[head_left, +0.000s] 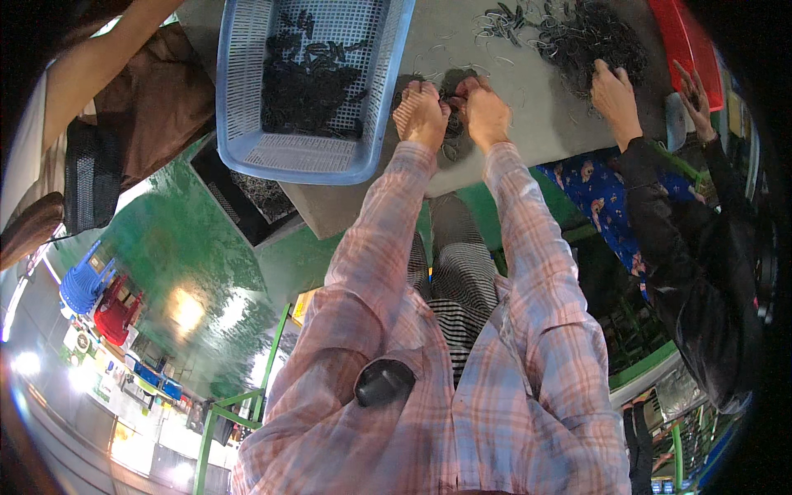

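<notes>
My left hand (419,115) and my right hand (487,114) are close together over the grey tabletop (536,124), fingertips almost meeting. Both are closed, thumb and fingers pressed together. Whatever lies between the fingers is too small and hidden to name. Small dark pieces (454,128) and thin curved wires lie beneath and around the hands. Left of my left hand stands a blue plastic basket (297,169), holding a heap of small black pieces (309,95).
Farther right lies a larger pile of black pieces with thin wires (590,41), where a co-worker's hand (615,99) reaches in. That person's other hand (695,103) is near a red bin (685,49). Another person's arm (91,74) is at the left. A black crate (239,198) sits below the table edge.
</notes>
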A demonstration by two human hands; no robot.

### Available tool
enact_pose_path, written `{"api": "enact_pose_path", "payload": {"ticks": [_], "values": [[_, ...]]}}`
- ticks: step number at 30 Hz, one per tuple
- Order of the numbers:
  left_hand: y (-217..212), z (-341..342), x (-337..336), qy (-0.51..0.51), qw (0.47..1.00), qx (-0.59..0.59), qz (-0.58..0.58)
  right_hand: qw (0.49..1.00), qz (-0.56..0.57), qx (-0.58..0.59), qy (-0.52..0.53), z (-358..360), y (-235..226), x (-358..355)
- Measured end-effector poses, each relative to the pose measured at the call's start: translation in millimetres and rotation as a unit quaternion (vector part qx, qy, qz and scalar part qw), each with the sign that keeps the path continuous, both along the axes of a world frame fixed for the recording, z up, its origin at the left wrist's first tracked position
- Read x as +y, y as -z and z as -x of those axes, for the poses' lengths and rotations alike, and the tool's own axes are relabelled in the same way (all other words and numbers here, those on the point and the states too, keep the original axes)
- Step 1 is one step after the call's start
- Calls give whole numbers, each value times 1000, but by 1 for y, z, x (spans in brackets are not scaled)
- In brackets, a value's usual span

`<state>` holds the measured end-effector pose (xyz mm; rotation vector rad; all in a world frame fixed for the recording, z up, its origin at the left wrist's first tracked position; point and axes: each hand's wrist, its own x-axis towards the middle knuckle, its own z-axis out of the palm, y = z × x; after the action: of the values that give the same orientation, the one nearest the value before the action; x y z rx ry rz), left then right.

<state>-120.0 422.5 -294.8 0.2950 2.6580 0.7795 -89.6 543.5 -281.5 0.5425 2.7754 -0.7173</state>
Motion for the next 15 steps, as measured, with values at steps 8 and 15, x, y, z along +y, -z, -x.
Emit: {"api": "enact_pose_path", "payload": {"ticks": [8,15], "values": [[-20,1,-10,-81,966,3,-247,993,51,85,62,-17,15,26],[3,-7,-6,-72,975,72,-199,997,44,22,-59,-28,8,12]]}}
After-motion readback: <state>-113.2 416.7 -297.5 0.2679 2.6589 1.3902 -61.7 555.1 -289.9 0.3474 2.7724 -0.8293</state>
